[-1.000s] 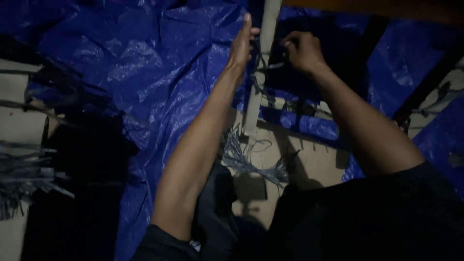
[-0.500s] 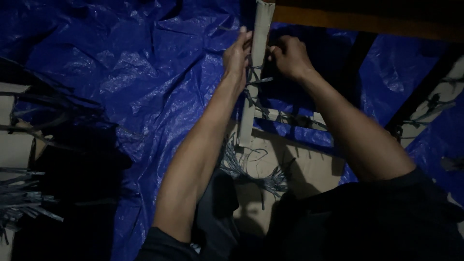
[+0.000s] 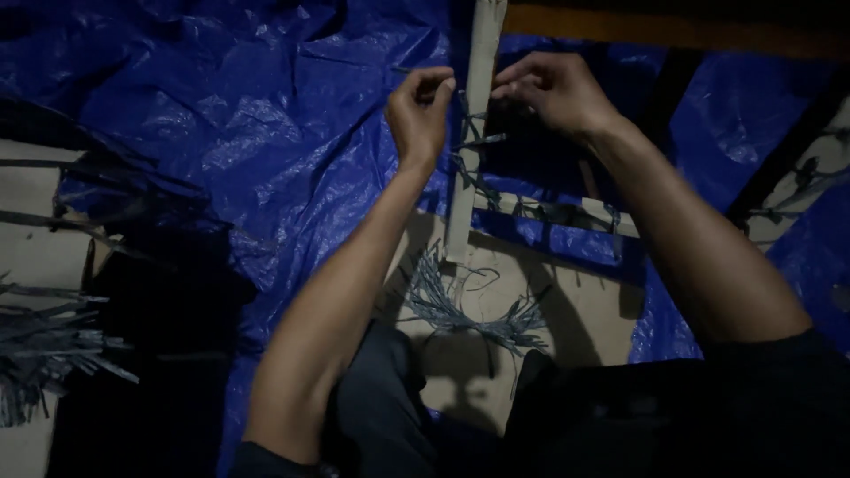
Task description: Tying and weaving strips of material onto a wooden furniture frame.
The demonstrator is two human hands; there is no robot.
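Hands meet at the pale wooden slat (image 3: 482, 97) in the upper middle: left hand (image 3: 418, 111) pinches a thin strand (image 3: 400, 70), right hand (image 3: 549, 88) closes on cord; blue tarp (image 3: 221, 133) lies beneath.

The tarp (image 3: 221, 133) is woven plastic sheeting, deep blue, glossy where light catches its many creases and crinkles. Over the tarp's right part stands a pale slat (image 3: 474, 133) that looks like raw wood, matt and smooth, with a second such slat (image 3: 558, 211) crossing it low down. Thin strands of twine (image 3: 469, 164) wrapped around the upright slat look like flat plastic strips, grey and faintly shiny; a loose bundle of strips (image 3: 469, 310) below the tarp's lower edge looks the same. The floor (image 3: 549, 310) under that bundle is beige, matt and even. The left hand (image 3: 418, 115) and right hand (image 3: 553, 88) are bare, pinching strands beside the slat. Left of the tarp lies a frayed grey heap of strips (image 3: 44, 354)
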